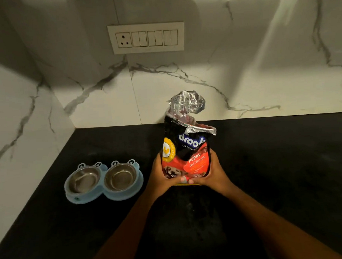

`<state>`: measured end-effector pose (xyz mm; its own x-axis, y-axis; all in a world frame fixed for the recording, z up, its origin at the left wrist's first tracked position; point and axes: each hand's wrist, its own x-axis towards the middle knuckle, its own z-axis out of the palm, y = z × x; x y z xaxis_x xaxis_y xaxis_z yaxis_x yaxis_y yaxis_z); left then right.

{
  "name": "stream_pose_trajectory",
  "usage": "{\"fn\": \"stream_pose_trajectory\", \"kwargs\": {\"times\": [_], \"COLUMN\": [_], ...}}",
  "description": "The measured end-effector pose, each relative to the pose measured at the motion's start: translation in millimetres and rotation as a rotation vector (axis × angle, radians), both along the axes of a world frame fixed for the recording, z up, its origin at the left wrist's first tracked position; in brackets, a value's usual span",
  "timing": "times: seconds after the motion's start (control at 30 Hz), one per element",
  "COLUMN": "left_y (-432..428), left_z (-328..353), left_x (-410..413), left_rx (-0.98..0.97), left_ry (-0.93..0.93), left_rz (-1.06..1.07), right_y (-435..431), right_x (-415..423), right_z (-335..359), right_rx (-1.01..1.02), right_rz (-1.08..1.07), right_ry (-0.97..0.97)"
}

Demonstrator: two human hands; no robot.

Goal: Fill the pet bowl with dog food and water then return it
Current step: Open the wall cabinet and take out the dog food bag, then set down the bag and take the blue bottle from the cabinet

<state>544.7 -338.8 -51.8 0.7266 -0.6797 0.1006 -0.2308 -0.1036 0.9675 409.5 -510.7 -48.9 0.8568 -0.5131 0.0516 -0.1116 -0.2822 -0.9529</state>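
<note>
A person's left hand [160, 174] and right hand [213, 172] clamp the lower sides of an upright bag of dog food [185, 154] on a black counter [279, 172], fingertips [184, 179] nearly meeting across its front near the base. Above the fingers the torn foil mouth stands crumpled open (soft, crinkly film, likely to slump and slip), so a grip low on the sides with one hand shifted up toward the mouth looks safest for pouring. The blue twin pet bowl [78, 198] sits well left of the left hand, both steel cups empty.
</note>
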Motion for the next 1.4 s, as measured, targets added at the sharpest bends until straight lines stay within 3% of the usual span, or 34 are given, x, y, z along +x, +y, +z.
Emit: {"fn": "stream_pose_trajectory", "kwargs": {"times": [0.33,0.6,0.67,0.8,0.9,1.1,1.4], "left_y": [-12,-7,-8,-13,-24,-51,-101], "left_z": [8,24,24,31,42,63,86], "left_x": [-48,-62,-67,-89,-99,-104,-106], "left_rx": [-0.047,-0.167,-0.151,-0.039,-0.122,-0.206,-0.246], "left_ry": [-0.047,-0.034,-0.041,-0.431,-0.635,-0.834,-0.713], "left_rz": [0.321,0.224,0.282,0.568,0.515,0.391,0.165], "right_y": [-25,-31,-33,-28,-30,-43,-64], "right_x": [-18,-16,-14,-15,-14,-13,-23], "right_z": [16,20,15,28,35,46,78], "right_rx": [-0.147,-0.191,-0.174,-0.139,-0.154,-0.226,-0.23], "right_rz": [0.056,0.142,0.153,0.123,0.086,0.033,-0.076], "right_ry": [0.034,0.015,0.011,0.008,0.02,-0.044,-0.185]}}
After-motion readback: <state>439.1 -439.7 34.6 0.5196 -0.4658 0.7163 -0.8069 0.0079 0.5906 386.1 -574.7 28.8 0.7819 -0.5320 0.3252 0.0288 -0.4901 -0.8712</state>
